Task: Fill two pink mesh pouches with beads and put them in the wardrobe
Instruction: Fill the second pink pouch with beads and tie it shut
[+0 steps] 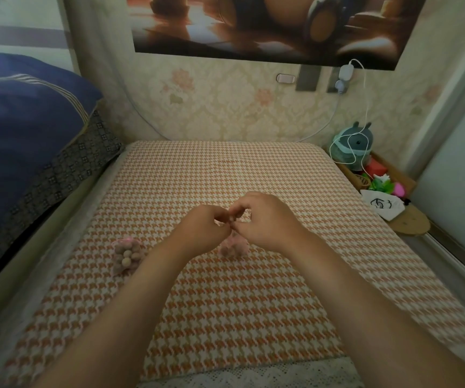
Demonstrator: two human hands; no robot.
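**Hazards, left to right**
- Left pouch [127, 254]: lies alone on the patterned surface [225, 317], near its left edge and the gap beside the bed [29, 121]. Whether its neck is drawn tight cannot be told. If it is slack, a knock from the left forearm could spill beads [126, 260] towards that gap.
- Left hand [200, 228] and right hand [267, 219]: fingers of both are curled with tips meeting and pinch something small between them. This is judged to be the neck or cord of the right pouch [232, 246], but the item is too small to confirm. An uneven pull could slip the cord or tip the pouch, and beads would roll across the cloth.
- Right edge: a pale sliding panel [455, 163] may be the wardrobe. Carrying two pouches there by thin cords risks dropping one.

**Containers and contents, left to right**
- Left pouch: pink mesh, bulging with round tan beads, apart from both hands.
- Right pouch: pink mesh, directly below the meeting fingers and partly hidden by the left hand. It looks filled, but the amount cannot be judged.
- Wooden box [405, 180]: beside the surface at right. It holds a teal plush toy [352, 147], a red item and green and pink items. A white bag with a drawn face [382, 205] sits at its near end.
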